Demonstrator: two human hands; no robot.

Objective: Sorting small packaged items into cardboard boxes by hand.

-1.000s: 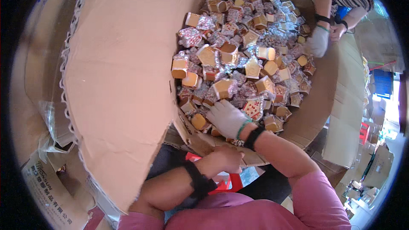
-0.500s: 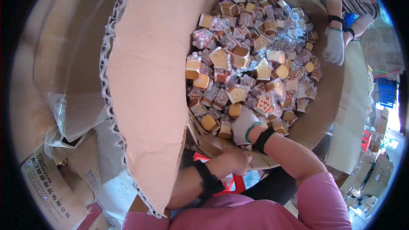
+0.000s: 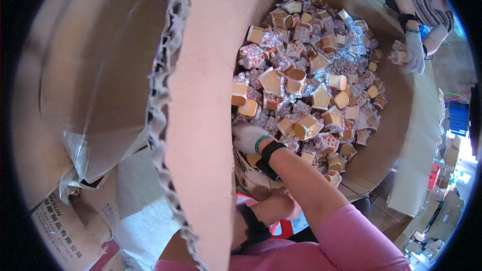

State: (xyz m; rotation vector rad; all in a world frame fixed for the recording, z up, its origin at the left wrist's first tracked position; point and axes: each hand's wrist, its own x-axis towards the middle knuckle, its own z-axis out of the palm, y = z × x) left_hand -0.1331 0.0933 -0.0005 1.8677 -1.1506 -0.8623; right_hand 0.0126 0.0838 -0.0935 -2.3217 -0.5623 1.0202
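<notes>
Possibly right hand [image 3: 248, 138], half-hidden by flap [image 3: 203, 95] at left edge of box [image 3: 399, 115], snags wrapped houses [image 3: 271, 81]; grip unclear, same for left hand [image 3: 283, 205].

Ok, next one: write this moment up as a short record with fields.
Container: large cardboard box, open, with a tall flap at the left
Contents: heap of small house-shaped pieces, many in clear bubbly wrapping
Right hand: white-gloved, reaching in at the heap's near left; fingertips hidden behind the flap
Left hand: ungloved, beside the box's near edge; grip unclear
Other person: gloved hand at the right, a wrapped piece at its fingers
Surroundings: printed carton at lower left
</notes>
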